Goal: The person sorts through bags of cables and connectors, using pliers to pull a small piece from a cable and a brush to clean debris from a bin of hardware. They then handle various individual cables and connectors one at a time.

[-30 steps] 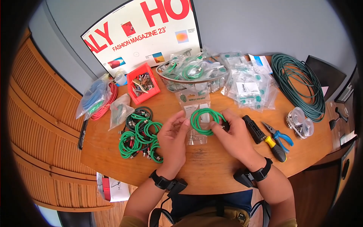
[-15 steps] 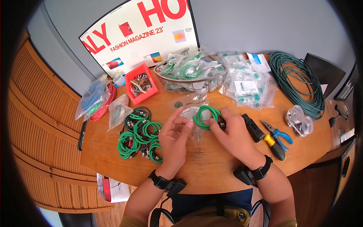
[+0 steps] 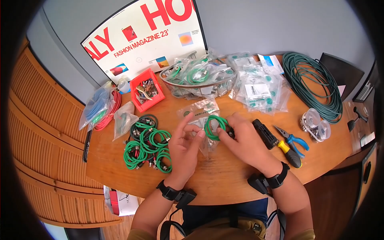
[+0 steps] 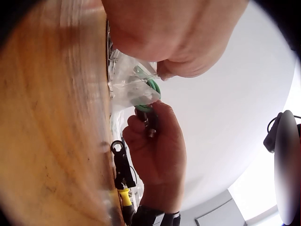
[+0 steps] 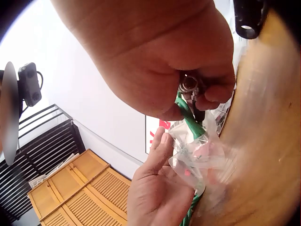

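My right hand (image 3: 250, 142) grips a coiled green cable (image 3: 211, 129), its metal connectors tucked against the palm in the right wrist view. A clear plastic bag (image 3: 199, 109) with green print is between the hands, and the coil overlaps it; how far the coil lies inside cannot be told. My left hand (image 3: 185, 150) pinches the bag's edge between thumb and finger, its other fingers raised. In the left wrist view the bag (image 4: 127, 87) hangs beside the green coil (image 4: 154, 87), above the right hand (image 4: 157, 146).
Green cable coils (image 3: 148, 142) lie left of my hands. Behind are a red bin (image 3: 159, 97), a wire basket (image 3: 200, 91) and flat bags (image 3: 260, 100). On the right are a black tool (image 3: 265, 134), a screwdriver (image 3: 294, 159), blue pliers (image 3: 299, 141) and a dark green cable bundle (image 3: 338, 104).
My right hand has moved the coil slightly away from me, over the bag. The bag has shifted and now slants between the hands, and the head view has turned slightly right.
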Available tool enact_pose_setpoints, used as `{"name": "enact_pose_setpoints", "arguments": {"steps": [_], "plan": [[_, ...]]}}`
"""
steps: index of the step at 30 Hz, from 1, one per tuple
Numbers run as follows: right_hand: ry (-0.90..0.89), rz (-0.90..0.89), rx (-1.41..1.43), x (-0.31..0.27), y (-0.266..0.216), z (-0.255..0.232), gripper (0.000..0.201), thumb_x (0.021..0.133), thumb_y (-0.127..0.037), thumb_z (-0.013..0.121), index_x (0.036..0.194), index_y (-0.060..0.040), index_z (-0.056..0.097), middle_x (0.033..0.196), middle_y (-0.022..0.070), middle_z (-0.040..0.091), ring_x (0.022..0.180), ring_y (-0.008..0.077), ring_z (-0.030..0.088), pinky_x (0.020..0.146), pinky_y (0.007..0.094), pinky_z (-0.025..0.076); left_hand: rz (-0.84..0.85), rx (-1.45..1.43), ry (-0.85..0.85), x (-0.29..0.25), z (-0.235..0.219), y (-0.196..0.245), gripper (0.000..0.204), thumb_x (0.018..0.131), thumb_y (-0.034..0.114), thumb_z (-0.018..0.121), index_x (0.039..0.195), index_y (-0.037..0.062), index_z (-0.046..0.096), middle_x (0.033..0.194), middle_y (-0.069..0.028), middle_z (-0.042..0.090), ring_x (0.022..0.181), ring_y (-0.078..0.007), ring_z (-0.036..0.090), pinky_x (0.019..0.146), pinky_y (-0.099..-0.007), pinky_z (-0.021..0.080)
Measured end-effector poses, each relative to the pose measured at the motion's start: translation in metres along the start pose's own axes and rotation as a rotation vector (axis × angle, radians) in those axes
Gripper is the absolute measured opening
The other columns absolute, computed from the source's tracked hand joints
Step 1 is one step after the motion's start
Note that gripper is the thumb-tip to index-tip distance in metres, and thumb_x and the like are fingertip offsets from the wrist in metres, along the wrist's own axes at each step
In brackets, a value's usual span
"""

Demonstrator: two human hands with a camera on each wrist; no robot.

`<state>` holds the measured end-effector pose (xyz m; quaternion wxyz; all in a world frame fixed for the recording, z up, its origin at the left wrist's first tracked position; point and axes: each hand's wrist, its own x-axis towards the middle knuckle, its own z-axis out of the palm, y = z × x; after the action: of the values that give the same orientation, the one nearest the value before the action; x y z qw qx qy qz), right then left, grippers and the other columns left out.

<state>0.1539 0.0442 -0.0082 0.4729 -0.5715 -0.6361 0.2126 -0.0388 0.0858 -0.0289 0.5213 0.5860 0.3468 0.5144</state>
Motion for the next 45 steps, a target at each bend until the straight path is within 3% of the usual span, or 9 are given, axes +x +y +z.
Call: {"name": "enact_pose_setpoints", "arguments": {"steps": [9,11,19,22,24,27,30,33,45], "plan": [[-0.073,0.229,0.346,-0.002,0.008,0.013,0.028,0.101,-0.023,0.067,0.101,0.0048,0.065,0.088,0.0214,0.059,0.08,0.0386,0.059,0.07,0.0456,0.046,0.017,0.125,-0.074,0.001,-0.002,-0.003,0.06,0.096,0.0,0.074,0.153,0.0033,0.054,0.105,0.0007,0.068,0.092,-0.0037,0.059,0.08,-0.02,0.045],[-0.272,0.009,0.08,-0.003,0.006,0.007,0.03,0.102,-0.025,0.067,0.101,0.0046,0.065,0.087,0.0198,0.06,0.078,0.0323,0.059,0.071,0.0436,0.047,0.016,0.163,-0.081,-0.002,-0.002,0.001,0.061,0.096,0.0,0.074,0.153,0.0032,0.053,0.105,0.001,0.068,0.091,-0.0035,0.059,0.079,-0.0197,0.044],[-0.006,0.117,0.325,-0.005,-0.003,0.012,0.028,0.101,-0.012,0.07,0.123,0.0,0.058,0.097,0.0137,0.067,0.077,0.0168,0.063,0.066,0.0329,0.05,0.059,0.136,-0.093,0.001,-0.002,-0.001,0.058,0.097,0.002,0.075,0.151,0.0021,0.054,0.107,0.0003,0.068,0.091,-0.0059,0.059,0.083,-0.021,0.047],[-0.005,0.154,0.395,-0.004,-0.004,0.015,0.03,0.101,-0.01,0.069,0.128,-0.0011,0.057,0.097,0.0113,0.067,0.077,0.0145,0.062,0.064,0.0305,0.05,0.11,-0.031,0.033,0.002,0.006,-0.005,0.054,0.097,0.001,0.075,0.148,0.0018,0.057,0.108,-0.0013,0.068,0.096,-0.0092,0.063,0.091,-0.024,0.05],[0.029,0.129,0.436,-0.004,-0.005,0.016,0.03,0.102,-0.01,0.069,0.128,-0.0013,0.057,0.096,0.0106,0.067,0.077,0.0143,0.062,0.063,0.0302,0.05,0.172,0.052,0.403,0.006,0.01,-0.005,0.041,0.105,0.01,0.067,0.144,-0.0019,0.059,0.12,-0.0061,0.069,0.111,-0.0137,0.064,0.103,-0.0324,0.048],[0.063,0.144,0.489,-0.004,-0.006,0.017,0.028,0.102,-0.01,0.069,0.127,-0.0014,0.059,0.096,0.0102,0.067,0.078,0.014,0.062,0.066,0.0303,0.051,-0.243,-0.503,0.068,0.013,-0.003,0.004,0.036,0.112,0.021,0.056,0.138,-0.0026,0.061,0.125,-0.0094,0.071,0.114,-0.0178,0.068,0.101,-0.0355,0.054],[0.014,0.081,0.357,-0.002,-0.001,0.011,0.024,0.101,-0.01,0.07,0.122,-0.0003,0.063,0.098,0.0106,0.067,0.079,0.015,0.063,0.068,0.0303,0.051,-0.396,-0.485,0.008,0.011,-0.005,0.001,0.04,0.116,0.03,0.048,0.134,-0.002,0.064,0.127,-0.0116,0.072,0.114,-0.0204,0.071,0.098,-0.0383,0.059],[0.001,-0.222,0.172,0.002,0.002,0.004,0.021,0.099,-0.009,0.072,0.117,0.0008,0.067,0.1,0.0118,0.069,0.08,0.0166,0.064,0.07,0.0311,0.052,-0.322,-0.468,-0.005,0.01,-0.006,0.003,0.038,0.115,0.029,0.05,0.132,-0.0017,0.065,0.125,-0.0118,0.073,0.111,-0.0214,0.073,0.097,-0.0397,0.061],[0.107,0.122,0.423,0.0,-0.002,0.005,0.023,0.095,-0.009,0.078,0.111,0.0011,0.065,0.085,0.0113,0.07,0.069,0.0172,0.064,0.063,0.0326,0.051,-0.35,-0.455,-0.012,0.007,-0.004,0.003,0.04,0.115,0.03,0.05,0.132,-0.0037,0.064,0.121,-0.0126,0.074,0.109,-0.0218,0.073,0.098,-0.0401,0.059]]}}
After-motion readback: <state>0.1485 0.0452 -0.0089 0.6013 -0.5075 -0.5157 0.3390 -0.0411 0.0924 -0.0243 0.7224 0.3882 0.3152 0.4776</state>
